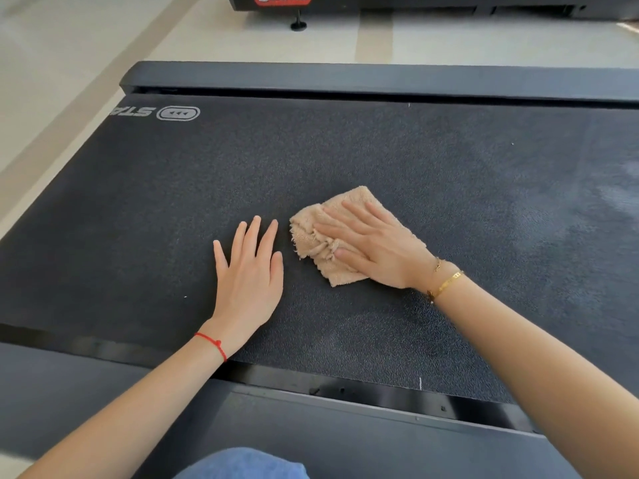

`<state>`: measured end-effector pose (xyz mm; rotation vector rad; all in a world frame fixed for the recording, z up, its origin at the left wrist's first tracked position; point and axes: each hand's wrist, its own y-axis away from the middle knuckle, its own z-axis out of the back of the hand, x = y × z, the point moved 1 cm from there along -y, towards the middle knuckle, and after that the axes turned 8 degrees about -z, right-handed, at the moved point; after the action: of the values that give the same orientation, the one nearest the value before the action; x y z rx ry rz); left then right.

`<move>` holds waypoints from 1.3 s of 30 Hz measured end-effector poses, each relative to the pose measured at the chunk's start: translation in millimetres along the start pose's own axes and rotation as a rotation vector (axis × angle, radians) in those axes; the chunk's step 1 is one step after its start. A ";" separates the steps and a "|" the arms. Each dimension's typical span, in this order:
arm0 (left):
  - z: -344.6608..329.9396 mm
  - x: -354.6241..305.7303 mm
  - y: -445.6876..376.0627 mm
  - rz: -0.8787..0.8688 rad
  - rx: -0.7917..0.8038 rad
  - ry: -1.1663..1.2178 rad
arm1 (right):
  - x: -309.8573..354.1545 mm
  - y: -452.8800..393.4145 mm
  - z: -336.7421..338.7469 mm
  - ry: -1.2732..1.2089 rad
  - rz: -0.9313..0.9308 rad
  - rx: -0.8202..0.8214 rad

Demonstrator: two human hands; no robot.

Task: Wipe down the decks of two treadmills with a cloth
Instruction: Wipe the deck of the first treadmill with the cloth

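Two flat hands: right [375,250] presses fuzzy tan cloth [311,238] on pebbled belt [380,150].

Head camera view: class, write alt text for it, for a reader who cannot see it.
A person's right hand presses a crumpled beige terry cloth flat onto the black textured treadmill belt, while the left hand rests open on the belt beside it. A second treadmill's base stands beyond on the pale floor.

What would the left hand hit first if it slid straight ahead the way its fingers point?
Probably nothing on the belt: the left hand points up it, passing left of the cloth, toward the far side rail.
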<state>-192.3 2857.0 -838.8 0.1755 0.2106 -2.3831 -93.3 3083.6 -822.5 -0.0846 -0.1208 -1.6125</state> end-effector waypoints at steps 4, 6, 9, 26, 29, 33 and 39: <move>3.0 4.5 8.0 0.003 -0.001 0.001 | 0.3 -22.7 -0.4 -0.033 -0.277 -0.062; 3.3 2.7 8.2 0.004 -0.012 -0.002 | 7.8 -25.5 -3.0 -0.106 -0.402 -0.089; 1.8 2.7 7.9 0.006 -0.019 -0.010 | 25.3 -7.2 -4.9 -0.140 -0.400 -0.080; 1.9 1.2 8.5 0.008 -0.001 -0.020 | 42.3 36.8 -6.4 -0.058 -0.400 -0.038; 4.2 1.5 8.7 0.011 0.003 -0.012 | 24.1 30.0 -4.6 -0.048 -0.452 -0.050; 4.7 1.0 8.3 0.005 0.014 -0.018 | -2.1 51.3 0.6 -0.040 -0.557 -0.090; 4.1 -2.9 9.6 -0.026 0.024 0.013 | 1.7 107.3 0.4 -0.081 -0.570 -0.058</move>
<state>-183.9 2851.1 -835.3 0.2010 0.1922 -2.4115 13.8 3077.4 -819.1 -0.1716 -0.1714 -2.1827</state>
